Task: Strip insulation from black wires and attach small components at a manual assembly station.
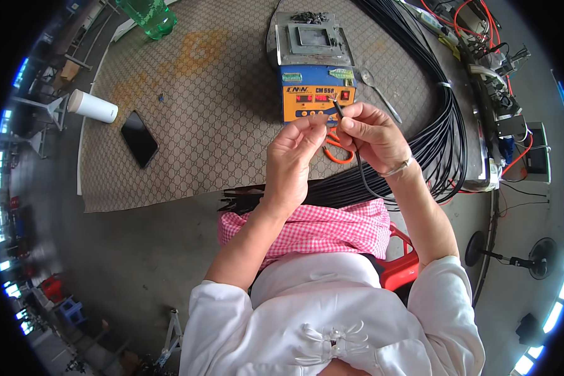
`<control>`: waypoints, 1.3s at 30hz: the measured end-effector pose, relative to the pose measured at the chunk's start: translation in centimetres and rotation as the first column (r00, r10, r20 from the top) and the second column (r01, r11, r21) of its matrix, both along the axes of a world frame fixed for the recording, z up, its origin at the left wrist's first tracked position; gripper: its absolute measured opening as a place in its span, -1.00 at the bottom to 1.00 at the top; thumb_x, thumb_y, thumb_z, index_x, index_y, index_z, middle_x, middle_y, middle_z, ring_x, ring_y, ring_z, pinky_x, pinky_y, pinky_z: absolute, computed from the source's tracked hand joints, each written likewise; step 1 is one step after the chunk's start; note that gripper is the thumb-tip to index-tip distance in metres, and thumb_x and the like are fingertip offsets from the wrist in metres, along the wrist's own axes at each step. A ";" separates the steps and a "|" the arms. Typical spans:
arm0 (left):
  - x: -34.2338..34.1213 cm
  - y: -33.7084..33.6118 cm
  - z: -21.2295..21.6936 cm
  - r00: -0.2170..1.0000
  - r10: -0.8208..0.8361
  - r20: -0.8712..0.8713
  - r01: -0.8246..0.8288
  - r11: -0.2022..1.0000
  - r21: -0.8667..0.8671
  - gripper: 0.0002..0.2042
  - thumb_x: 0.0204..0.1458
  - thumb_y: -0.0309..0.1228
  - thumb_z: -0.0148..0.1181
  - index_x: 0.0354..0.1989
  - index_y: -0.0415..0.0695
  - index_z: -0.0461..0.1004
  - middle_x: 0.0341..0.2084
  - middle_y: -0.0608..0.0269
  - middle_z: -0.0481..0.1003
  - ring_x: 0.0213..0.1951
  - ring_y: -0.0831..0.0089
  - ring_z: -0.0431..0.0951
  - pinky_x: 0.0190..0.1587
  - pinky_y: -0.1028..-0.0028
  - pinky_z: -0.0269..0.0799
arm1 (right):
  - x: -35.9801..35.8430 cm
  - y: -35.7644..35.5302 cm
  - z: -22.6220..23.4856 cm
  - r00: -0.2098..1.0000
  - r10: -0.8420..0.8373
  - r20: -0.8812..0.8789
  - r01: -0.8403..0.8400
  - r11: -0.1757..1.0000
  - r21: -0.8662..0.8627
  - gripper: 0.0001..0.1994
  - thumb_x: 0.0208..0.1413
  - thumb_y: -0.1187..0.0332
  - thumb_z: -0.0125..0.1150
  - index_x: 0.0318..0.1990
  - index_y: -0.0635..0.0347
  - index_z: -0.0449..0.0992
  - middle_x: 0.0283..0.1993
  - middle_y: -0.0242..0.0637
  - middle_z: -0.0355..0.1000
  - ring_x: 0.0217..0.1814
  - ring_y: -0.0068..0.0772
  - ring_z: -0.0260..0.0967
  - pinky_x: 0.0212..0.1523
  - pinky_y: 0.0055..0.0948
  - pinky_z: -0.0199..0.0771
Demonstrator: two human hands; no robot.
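Note:
Between the thumb and fingers of my right hand (373, 133) is the end of a black cable (339, 111), with thin bare copper and coloured wires fanning out at its tip. My left hand (294, 153) is close beside it, thumb and fingers pinched together; whatever they hold, if anything, is too small to make out. The cable runs down from my right hand toward a large coil of black cable (442, 119). Just beyond my hands stands a blue and orange solder pot (291, 100) with a lit red display and a metal tray (286, 47) on top.
Orange-handled scissors (338, 156) lie under my hands. A metal spoon (382, 95) rests right of the pot. Leftward are a black phone (139, 139), a white cup (94, 106) on its side and a green bottle (150, 17). Wires and equipment (498, 62) crowd the right edge.

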State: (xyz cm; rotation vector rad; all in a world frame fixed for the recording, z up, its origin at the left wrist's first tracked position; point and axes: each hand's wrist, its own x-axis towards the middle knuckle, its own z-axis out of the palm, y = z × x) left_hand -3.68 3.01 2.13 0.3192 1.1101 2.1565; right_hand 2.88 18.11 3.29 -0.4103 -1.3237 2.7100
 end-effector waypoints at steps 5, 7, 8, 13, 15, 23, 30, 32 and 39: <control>0.5 0.2 0.4 0.998 0.035 -0.056 -0.034 0.999 0.017 -0.81 0.06 -0.44 0.03 -0.20 -0.27 0.41 -0.30 0.25 0.43 -0.27 0.60 0.40 -0.19 0.63 0.32 | 0.8 -1.3 -1.3 1.000 -0.006 0.000 0.006 0.996 -0.093 -0.94 -0.05 0.51 0.18 -0.38 0.21 0.45 -0.44 -0.38 0.39 -0.49 -0.55 0.27 -0.48 -0.62 0.28; 0.7 0.2 0.4 0.999 0.009 -0.052 -0.007 0.999 0.040 -0.80 0.06 -0.42 0.04 -0.21 -0.27 0.41 -0.32 0.26 0.44 -0.27 0.60 0.39 -0.20 0.63 0.31 | 0.9 -2.2 -1.4 1.000 -0.015 -0.013 0.014 0.994 -0.105 -0.93 -0.06 0.51 0.18 -0.38 0.22 0.45 -0.42 -0.38 0.39 -0.47 -0.55 0.27 -0.45 -0.60 0.28; 0.7 0.3 0.5 0.999 -0.010 -0.034 0.012 0.999 0.052 -0.80 0.06 -0.41 0.04 -0.21 -0.27 0.42 -0.32 0.26 0.44 -0.28 0.60 0.39 -0.20 0.63 0.31 | 0.9 -2.5 -1.5 1.000 -0.019 -0.019 0.017 0.994 -0.111 -0.93 -0.06 0.52 0.18 -0.38 0.22 0.45 -0.41 -0.37 0.40 -0.46 -0.56 0.27 -0.44 -0.60 0.29; 0.8 0.2 -0.7 1.000 -0.008 0.016 0.008 1.000 0.019 -0.80 0.05 -0.39 0.06 -0.24 -0.26 0.44 -0.35 0.28 0.45 -0.28 0.61 0.39 -0.20 0.64 0.30 | 1.0 -3.2 -2.6 0.999 -0.040 -0.027 0.037 0.993 -0.114 -0.93 -0.06 0.52 0.18 -0.38 0.23 0.45 -0.39 -0.38 0.40 -0.45 -0.57 0.26 -0.42 -0.58 0.28; 0.8 0.1 -1.0 0.999 -0.009 0.040 0.008 1.000 0.015 -0.81 0.04 -0.39 0.08 -0.24 -0.25 0.45 -0.34 0.27 0.45 -0.28 0.61 0.39 -0.20 0.64 0.29 | 1.1 -3.2 -2.7 0.999 -0.042 -0.028 0.039 0.994 -0.103 -0.93 -0.06 0.52 0.18 -0.37 0.23 0.45 -0.39 -0.38 0.39 -0.45 -0.57 0.26 -0.43 -0.59 0.28; 0.6 -0.1 -1.8 0.997 -0.021 0.079 0.019 0.999 0.030 -0.84 0.00 -0.44 0.11 -0.27 -0.23 0.45 -0.35 0.28 0.47 -0.28 0.61 0.41 -0.19 0.62 0.30 | 1.4 -3.5 -3.4 1.000 -0.018 0.018 0.020 0.990 -0.142 -0.92 -0.04 0.50 0.17 -0.35 0.24 0.44 -0.40 -0.38 0.39 -0.43 -0.56 0.27 -0.41 -0.58 0.29; 1.3 -0.1 -1.6 0.996 0.069 -0.050 -0.070 0.997 -0.012 -0.86 -0.01 -0.51 0.11 -0.27 -0.25 0.45 -0.37 0.25 0.47 -0.36 0.59 0.44 -0.35 0.62 0.39 | 1.7 -4.0 -4.3 0.998 -0.060 -0.018 0.056 0.986 -0.158 -0.91 -0.03 0.50 0.16 -0.34 0.25 0.43 -0.40 -0.37 0.39 -0.41 -0.55 0.29 -0.40 -0.56 0.30; 1.4 0.0 -1.7 0.993 0.094 -0.078 -0.094 0.996 -0.005 -0.87 -0.02 -0.53 0.12 -0.28 -0.25 0.45 -0.37 0.23 0.47 -0.38 0.59 0.44 -0.43 0.62 0.40 | 1.9 -4.1 -4.4 0.998 -0.064 -0.009 0.062 0.985 -0.158 -0.92 -0.02 0.51 0.15 -0.34 0.25 0.43 -0.40 -0.37 0.39 -0.41 -0.55 0.30 -0.40 -0.55 0.30; 2.0 0.0 -2.2 0.991 0.121 -0.062 -0.121 0.993 -0.001 -0.88 -0.04 -0.56 0.12 -0.30 -0.24 0.43 -0.41 0.23 0.47 -0.43 0.60 0.44 -0.48 0.62 0.40 | 2.6 -4.4 -4.5 0.998 -0.065 0.001 0.064 0.981 -0.185 -0.93 -0.01 0.50 0.14 -0.34 0.25 0.43 -0.40 -0.37 0.39 -0.42 -0.55 0.29 -0.41 -0.54 0.30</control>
